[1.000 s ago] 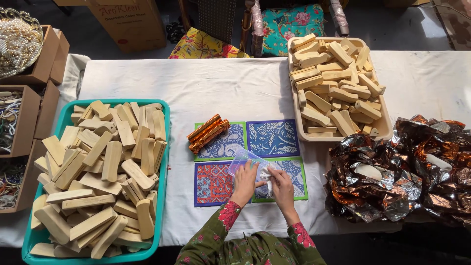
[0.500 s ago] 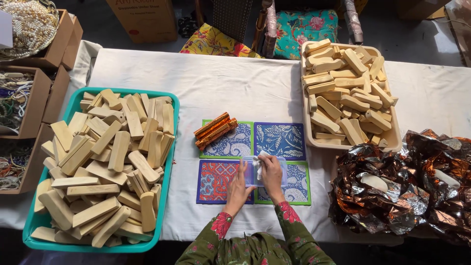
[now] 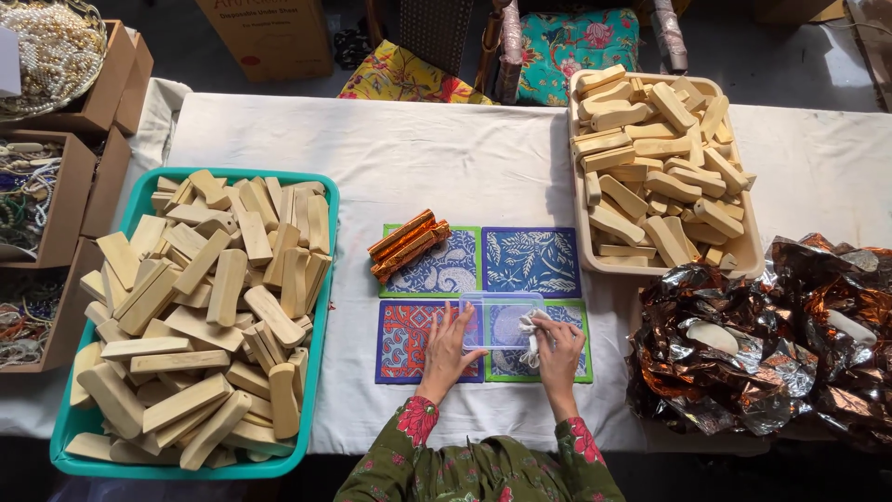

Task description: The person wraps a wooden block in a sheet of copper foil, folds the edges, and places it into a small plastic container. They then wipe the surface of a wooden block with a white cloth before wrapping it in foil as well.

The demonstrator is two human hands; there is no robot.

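One head-worn view looks steeply down from above the near edge of the white cloth-covered table (image 3: 483,167); it faces away from the wearer towards the table's far edge; set fairly high, it takes in the table's whole width and the floor beyond.
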